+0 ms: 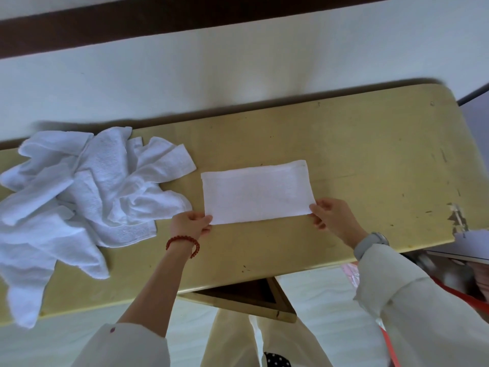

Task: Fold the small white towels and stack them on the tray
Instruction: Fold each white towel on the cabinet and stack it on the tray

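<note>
A white towel (pixel 256 191) is lying flat on the yellow counter (pixel 370 160) in front of me, folded into a long strip, its long axis running left to right, the right end tilting slightly away from me. My left hand (pixel 189 223) is pinching its near left corner between thumb and fingers. My right hand (pixel 330 214) is pinching the near right corner the same way. Both forearms are reaching forward over the counter's near edge. A pile (pixel 76 197) of loose towels is lying to the left.

You get soft, even daylight with faint shadows, wide-angle bending at the edges, and blur at the near right.
</note>
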{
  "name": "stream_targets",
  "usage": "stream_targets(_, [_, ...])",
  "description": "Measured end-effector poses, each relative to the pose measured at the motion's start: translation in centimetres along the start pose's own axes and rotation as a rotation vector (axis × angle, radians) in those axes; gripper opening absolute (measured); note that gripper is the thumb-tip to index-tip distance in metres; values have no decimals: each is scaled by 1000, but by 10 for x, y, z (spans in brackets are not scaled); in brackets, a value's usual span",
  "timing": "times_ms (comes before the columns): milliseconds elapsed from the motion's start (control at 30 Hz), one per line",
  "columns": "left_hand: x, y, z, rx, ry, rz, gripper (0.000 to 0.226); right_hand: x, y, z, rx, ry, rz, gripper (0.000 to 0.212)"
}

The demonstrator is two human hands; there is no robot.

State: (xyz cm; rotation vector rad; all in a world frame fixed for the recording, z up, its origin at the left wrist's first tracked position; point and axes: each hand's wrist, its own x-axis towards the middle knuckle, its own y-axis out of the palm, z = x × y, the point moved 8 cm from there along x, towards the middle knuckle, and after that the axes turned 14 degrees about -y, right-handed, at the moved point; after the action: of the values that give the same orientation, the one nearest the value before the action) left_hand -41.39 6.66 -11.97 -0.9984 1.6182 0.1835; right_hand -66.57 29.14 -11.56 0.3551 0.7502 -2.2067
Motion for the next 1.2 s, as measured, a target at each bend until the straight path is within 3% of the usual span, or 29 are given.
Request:
stream_targets(67, [0,-2,2,1,-12,-18,5,0,-3,-6,-1,25,-36,18])
stream_targets(167, [3,-2,7,17,-26,-28,13,-3,-8,-7,-31,45,-95,8])
stream_targets(233, [0,-1,5,47,18,-53,7,-6,-8,-5,-68,57,-97,15])
stream_targets(300, [-9,-3,-2,125,103,-175,26,-10,-11,6,-226,5,-154,23])
stream_targets(367, [-29,-4,-17,242,289,-378,37,-16,-18,37,-530,-262,-345,21])
stream_targets(433, [-51,14,-35,392,603,-457,34,-26,1,73,-757,-637,-415,26])
stream_targets(533, [-55,57,-48,701,927,-470,39,-16,52,86,-871,-877,-217,37])
stream_targets(733, [-15,96,-51,1068,970,-472,49,33,104,54,-1032,-700,84,46])
stream_targets(933, [3,91,-45,1076,927,-535,56,36,95,45,-1076,-696,25,51])
stream_targets(1100, [4,86,-44,1060,855,-525,63,39,48,19,-1026,-480,-34,53])
stream_targets(1200, [2,87,-45,1109,804,-507,65,33,26,10,-982,-447,-19,55])
